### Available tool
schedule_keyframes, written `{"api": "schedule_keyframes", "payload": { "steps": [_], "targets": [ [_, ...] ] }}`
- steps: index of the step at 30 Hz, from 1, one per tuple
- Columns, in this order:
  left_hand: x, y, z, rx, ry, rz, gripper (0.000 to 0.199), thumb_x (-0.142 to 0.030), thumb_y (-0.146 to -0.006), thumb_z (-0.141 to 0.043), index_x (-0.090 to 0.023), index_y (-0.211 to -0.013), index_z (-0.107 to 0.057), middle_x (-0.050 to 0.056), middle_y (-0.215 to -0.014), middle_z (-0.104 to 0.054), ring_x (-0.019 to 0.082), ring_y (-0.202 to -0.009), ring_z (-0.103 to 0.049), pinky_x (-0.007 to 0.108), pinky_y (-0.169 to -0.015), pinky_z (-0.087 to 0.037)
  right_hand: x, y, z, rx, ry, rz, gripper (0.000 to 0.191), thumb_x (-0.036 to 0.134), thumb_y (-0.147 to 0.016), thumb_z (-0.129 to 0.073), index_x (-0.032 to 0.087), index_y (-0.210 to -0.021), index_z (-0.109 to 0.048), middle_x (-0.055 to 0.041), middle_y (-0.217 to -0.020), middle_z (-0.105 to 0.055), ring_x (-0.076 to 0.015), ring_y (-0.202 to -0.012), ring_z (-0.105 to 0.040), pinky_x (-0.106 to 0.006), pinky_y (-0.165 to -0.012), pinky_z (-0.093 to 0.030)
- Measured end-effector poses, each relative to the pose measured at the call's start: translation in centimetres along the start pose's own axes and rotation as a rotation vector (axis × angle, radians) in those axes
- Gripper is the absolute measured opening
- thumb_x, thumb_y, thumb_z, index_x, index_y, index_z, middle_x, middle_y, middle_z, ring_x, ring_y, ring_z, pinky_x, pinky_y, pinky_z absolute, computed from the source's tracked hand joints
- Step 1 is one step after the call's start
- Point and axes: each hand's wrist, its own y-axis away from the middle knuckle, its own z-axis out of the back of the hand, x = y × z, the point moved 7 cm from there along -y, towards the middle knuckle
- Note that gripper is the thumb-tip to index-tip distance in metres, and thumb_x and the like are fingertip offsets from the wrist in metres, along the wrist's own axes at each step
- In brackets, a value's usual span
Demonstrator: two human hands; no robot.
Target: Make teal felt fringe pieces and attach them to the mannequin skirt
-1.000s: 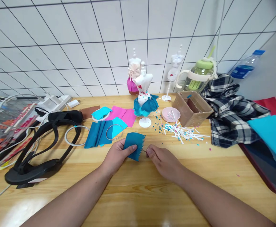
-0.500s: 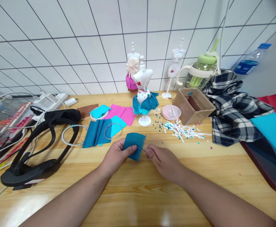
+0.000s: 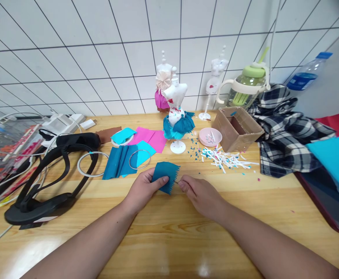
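A dark teal piece (image 3: 164, 175) with a jagged, fringed right edge is pinched in my left hand (image 3: 146, 187), thumb on top. Just right of that fringe, my right hand (image 3: 197, 193) is closed around a thin dark tool, of which only the tip shows near the teeth. Behind both hands stands a white mini dress form (image 3: 175, 95) wearing a ruffled teal skirt (image 3: 181, 126). To the left lie a folded dark teal sheet (image 3: 117, 162), a bright blue piece (image 3: 145, 152), a metal ring (image 3: 133, 164) and pink sheets (image 3: 154, 138).
Two more dress forms, one (image 3: 216, 73) at right, stand by the tiled wall. A pink dish (image 3: 210, 137), white paper strips (image 3: 227, 159), a cardboard box (image 3: 239, 135), a handled jug (image 3: 246, 87) and plaid cloth (image 3: 276, 155) are at right. A black headset (image 3: 45, 209) lies left.
The view has shifted very slightly. Both hands keep nearly the same place, with the teal piece still in my left hand and the thin tool in my right.
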Motion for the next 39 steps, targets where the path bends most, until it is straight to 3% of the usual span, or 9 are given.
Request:
{"api": "schedule_keyframes", "payload": {
  "steps": [10, 39],
  "targets": [
    [-0.17, -0.07, -0.2, 0.032, 0.061, -0.028, 0.025, -0.03, -0.075, -0.074, -0.018, -0.097, -0.071, 0.004, -0.093, -0.074, 0.017, -0.082, -0.066, 0.027, -0.077, -0.052, -0.06, -0.04, 0.29, 0.014, -0.093, 0.032, 0.04, 0.044, -0.099, -0.028, 0.02, -0.083, -0.057, -0.0027, -0.081, -0.066, -0.0173, -0.077, -0.058, -0.028, -0.068, -0.037],
    [-0.48, 0.14, -0.59, 0.061, 0.007, 0.014, 0.028, -0.033, -0.074, -0.074, -0.016, -0.097, -0.07, 0.005, -0.095, -0.074, 0.02, -0.085, -0.067, 0.032, -0.081, -0.052, -0.25, -0.15, 0.02, 0.047, -0.049, 0.032, 0.036, 0.045, -0.097, -0.034, 0.021, -0.076, -0.051, -0.0001, -0.071, -0.059, -0.0152, -0.069, -0.055, -0.026, -0.064, -0.036]
  ]
}}
